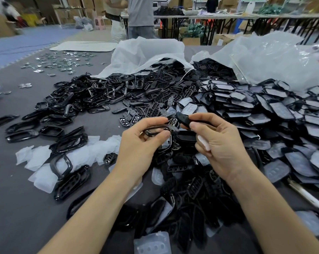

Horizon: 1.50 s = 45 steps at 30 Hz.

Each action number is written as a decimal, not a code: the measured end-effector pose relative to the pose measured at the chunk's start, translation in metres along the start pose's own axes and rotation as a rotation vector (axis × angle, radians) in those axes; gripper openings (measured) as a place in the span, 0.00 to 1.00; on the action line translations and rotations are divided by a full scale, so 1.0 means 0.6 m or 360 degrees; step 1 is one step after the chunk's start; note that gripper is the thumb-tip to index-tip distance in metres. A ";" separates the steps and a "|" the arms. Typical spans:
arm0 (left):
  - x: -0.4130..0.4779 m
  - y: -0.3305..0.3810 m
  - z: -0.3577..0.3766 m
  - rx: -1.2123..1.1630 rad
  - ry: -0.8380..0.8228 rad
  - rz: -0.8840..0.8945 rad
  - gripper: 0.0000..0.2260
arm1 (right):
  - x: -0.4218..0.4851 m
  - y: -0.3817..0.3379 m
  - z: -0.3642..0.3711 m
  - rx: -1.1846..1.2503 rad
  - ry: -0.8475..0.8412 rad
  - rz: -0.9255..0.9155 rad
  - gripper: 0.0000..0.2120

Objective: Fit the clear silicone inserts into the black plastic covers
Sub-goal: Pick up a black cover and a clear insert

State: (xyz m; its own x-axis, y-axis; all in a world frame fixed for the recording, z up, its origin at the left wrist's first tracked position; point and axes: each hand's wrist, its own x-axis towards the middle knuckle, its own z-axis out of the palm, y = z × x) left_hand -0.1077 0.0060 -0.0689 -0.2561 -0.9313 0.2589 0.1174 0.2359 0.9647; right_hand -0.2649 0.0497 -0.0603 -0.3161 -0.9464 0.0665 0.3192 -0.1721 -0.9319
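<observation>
My left hand [140, 143] pinches a glossy black frame-shaped cover [155, 129] between thumb and fingers, above the middle of the table. My right hand [217, 142] grips a flat black cover piece [182, 119] by its near end, its far tip pointing left toward the frame. A pale clear silicone piece [203, 143] shows against the right palm. Loose clear silicone inserts [43, 173] lie at the left among black frames [70, 142]. One more clear insert [152, 242] lies at the bottom edge between my forearms.
A big heap of black covers [151, 92] spills from two white plastic bags [147, 50] at the back. Stacked covers with inserts fitted [276, 110] fill the right side. Small shiny metal parts [63, 61] are scattered far left. A person [140, 15] stands beyond the grey table [17, 208].
</observation>
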 end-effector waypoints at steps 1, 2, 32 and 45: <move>0.001 0.000 -0.001 -0.0009 0.0005 0.0013 0.16 | 0.000 0.000 -0.001 -0.0025 0.0006 0.0000 0.06; 0.001 -0.001 -0.002 -0.0026 0.0011 0.0023 0.18 | 0.000 -0.001 -0.002 -0.0049 0.0005 -0.0003 0.07; -0.002 -0.005 -0.007 -0.0316 -0.0336 -0.0093 0.17 | -0.001 -0.011 0.001 0.0157 0.0008 0.0291 0.08; -0.001 -0.004 -0.002 -0.0244 -0.0288 -0.0059 0.16 | -0.004 -0.005 0.005 0.0132 -0.0123 0.0320 0.09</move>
State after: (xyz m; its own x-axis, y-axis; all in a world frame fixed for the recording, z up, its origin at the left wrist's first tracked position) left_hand -0.1066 0.0056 -0.0717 -0.4289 -0.8706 0.2411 0.2456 0.1445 0.9585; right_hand -0.2626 0.0519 -0.0566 -0.1705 -0.9815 -0.0877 0.4421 0.0034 -0.8970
